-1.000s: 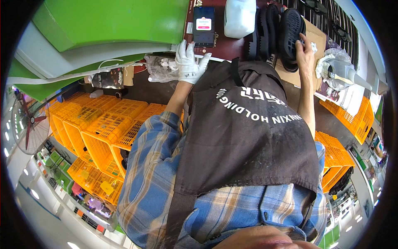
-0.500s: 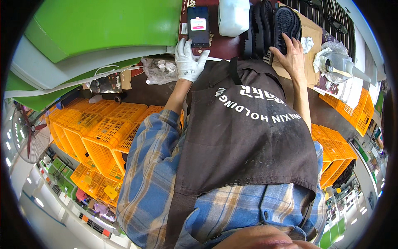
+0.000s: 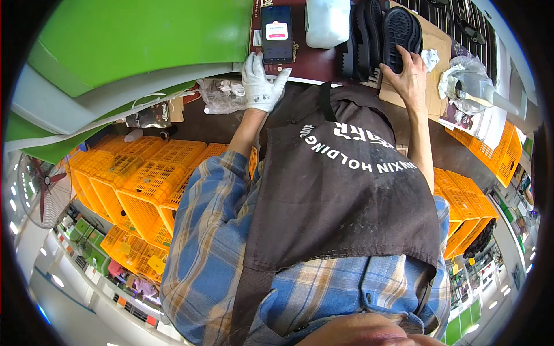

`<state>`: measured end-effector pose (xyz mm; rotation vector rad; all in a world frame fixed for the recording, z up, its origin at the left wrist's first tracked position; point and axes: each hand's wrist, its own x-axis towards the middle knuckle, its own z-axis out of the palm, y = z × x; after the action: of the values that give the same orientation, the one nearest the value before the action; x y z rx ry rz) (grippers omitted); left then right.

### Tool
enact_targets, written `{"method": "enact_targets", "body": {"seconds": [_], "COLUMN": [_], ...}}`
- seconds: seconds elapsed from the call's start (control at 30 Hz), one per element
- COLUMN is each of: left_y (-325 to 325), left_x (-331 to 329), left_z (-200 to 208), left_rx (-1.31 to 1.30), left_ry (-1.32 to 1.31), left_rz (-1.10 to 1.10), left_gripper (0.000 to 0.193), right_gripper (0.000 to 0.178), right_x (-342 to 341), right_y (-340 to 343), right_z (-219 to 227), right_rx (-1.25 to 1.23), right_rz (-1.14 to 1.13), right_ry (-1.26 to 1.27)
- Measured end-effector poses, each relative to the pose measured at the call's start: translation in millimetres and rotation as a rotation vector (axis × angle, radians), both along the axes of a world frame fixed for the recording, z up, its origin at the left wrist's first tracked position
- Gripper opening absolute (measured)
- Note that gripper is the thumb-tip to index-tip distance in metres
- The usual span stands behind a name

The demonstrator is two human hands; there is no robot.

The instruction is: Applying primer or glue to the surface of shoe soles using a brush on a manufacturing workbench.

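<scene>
Black moulded material is meeting the fingers of our bare right hand: we are touching the near end of a patterned shoe sole, thumb and forefinger standing apart at its end. This span is probably giving us control of that end; we cannot tell whether the fingers are gripping or merely resting. Our white-gloved left hand is holding nothing. Its fingers are extending at the edge of the maroon-topped bench, just below a phone, perhaps bracing us there. The phone is lying with its lit screen facing up, presumably for easy reading. Left of the touched sole, further black soles are lining up closely, likely saving room. A white bottle is occupying the space between phone and soles. To the right, a cardboard sheet is lying beneath crumpled white paper, possibly protecting the surface. Farther out, orange crates are flanking us on both sides.
</scene>
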<state>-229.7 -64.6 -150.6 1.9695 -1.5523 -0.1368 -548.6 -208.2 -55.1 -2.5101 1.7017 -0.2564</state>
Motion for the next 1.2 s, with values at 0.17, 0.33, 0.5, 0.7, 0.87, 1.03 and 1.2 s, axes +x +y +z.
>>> {"method": "enact_targets", "body": {"seconds": [0.17,0.33,0.5,0.7,0.87,1.03,1.2], "left_y": [-6.1,-8.7,-10.7,-16.9,-23.1,-29.2,-35.0], "left_x": [-1.0,-2.7,-5.1,-5.1,-3.1,-0.5,2.2], "left_z": [-0.4,-2.3,-3.4,-3.4,-3.9,-2.4,0.9], "left_rx": [0.024,0.027,0.033,0.066,0.038,0.051,0.054], "left_ry": [-0.006,0.003,-0.017,-0.004,-0.015,-0.028,-0.004], "left_rz": [0.015,0.026,0.054,0.068,0.049,0.041,0.010], "left_gripper": [0.088,0.092,0.094,0.093,0.092,0.091,0.089], "right_gripper": [0.063,0.063,0.066,0.066,0.067,0.068,0.063], "right_x": [1.8,2.3,1.2,-1.6,-0.9,-0.7,-0.1], "right_y": [-0.8,3.2,1.0,0.6,0.8,2.9,3.7], "right_z": [0.3,0.3,-1.3,-3.1,-0.4,0.1,0.4], "right_rx": [0.010,0.007,0.039,0.014,0.036,0.031,0.032], "right_rz": [-0.007,-0.008,-0.011,0.006,0.007,0.005,-0.009], "right_ry": [0.020,0.037,0.052,0.052,0.054,0.057,0.072]}}
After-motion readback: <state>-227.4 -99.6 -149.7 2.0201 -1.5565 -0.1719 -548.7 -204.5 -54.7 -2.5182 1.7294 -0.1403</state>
